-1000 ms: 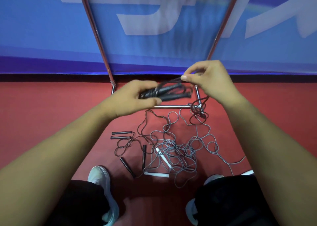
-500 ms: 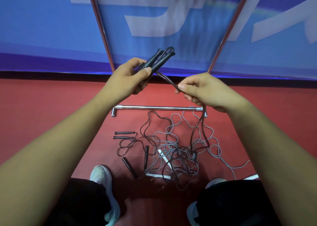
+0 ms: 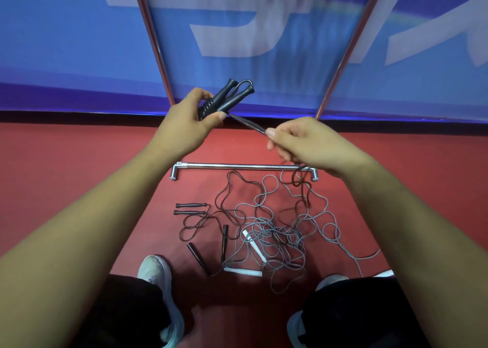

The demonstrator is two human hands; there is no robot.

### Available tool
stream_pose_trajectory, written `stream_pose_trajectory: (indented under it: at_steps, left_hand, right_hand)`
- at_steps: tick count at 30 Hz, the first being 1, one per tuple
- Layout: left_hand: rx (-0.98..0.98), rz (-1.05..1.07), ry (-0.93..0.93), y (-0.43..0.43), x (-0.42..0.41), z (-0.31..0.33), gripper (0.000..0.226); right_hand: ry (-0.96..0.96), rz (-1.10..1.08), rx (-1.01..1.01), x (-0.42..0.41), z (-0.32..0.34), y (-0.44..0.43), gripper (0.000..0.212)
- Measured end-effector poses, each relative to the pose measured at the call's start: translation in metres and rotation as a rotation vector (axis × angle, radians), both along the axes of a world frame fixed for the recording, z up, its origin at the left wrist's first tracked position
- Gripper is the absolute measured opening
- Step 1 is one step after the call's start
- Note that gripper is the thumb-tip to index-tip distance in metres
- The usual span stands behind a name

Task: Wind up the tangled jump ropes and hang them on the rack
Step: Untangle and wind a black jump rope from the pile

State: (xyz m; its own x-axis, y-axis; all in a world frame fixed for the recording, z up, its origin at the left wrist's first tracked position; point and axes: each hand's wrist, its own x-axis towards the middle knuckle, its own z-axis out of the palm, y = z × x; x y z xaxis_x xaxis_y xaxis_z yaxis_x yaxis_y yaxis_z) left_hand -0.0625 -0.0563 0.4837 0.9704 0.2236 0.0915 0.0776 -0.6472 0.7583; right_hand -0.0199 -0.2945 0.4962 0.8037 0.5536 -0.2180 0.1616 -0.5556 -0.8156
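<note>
Black jump rope (image 3: 229,96) up in the air, its two handles side by side and pointing up and away in the left hand (image 3: 184,120), whose grip is clamped round them and round a few turns of cord wound at their lower end, thumb pressed on top. The right hand (image 3: 303,144) sits lower and to the right, palm down, its grip pinched on the cord between thumb and forefinger, so a short stretch runs taut between the two hands. From under that hand the cord drops to the red floor (image 3: 79,176) and joins the tangle (image 3: 274,234) of black and grey ropes lying between the person's shoes (image 3: 155,271). In that heap lie two white handles (image 3: 254,247). At its left edge, a pair of black handles (image 3: 190,208) lies parallel, with two more black ones nearer the feet. Just beyond it stands the rack (image 3: 237,166), its chrome base bar on the floor and two uprights rising out of frame. Behind it hangs a blue banner (image 3: 52,30) with big white strokes, cut off at the edges and not readable.
</note>
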Motion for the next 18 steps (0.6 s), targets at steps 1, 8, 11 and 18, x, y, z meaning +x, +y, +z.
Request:
stream_pose_trajectory:
  at_steps: [1, 8, 11, 18]
  left_hand:
    - [0.002, 0.007, 0.003, 0.000, 0.001, -0.001, 0.025]
    - [0.049, 0.038, -0.029, 0.000, 0.002, -0.002, 0.032]
    - [0.062, 0.040, -0.042, -0.001, 0.002, -0.002, 0.034]
    - [0.113, 0.068, -0.065, -0.002, 0.000, -0.002, 0.038]
  right_hand:
    - [-0.018, -0.010, 0.000, 0.000, 0.001, 0.000, 0.028]
    - [-0.039, -0.084, 0.064, 0.001, -0.003, 0.003, 0.014]
    - [-0.048, -0.089, 0.072, 0.001, -0.003, 0.002, 0.020]
    - [0.133, -0.169, 0.134, -0.006, 0.000, 0.014, 0.013]
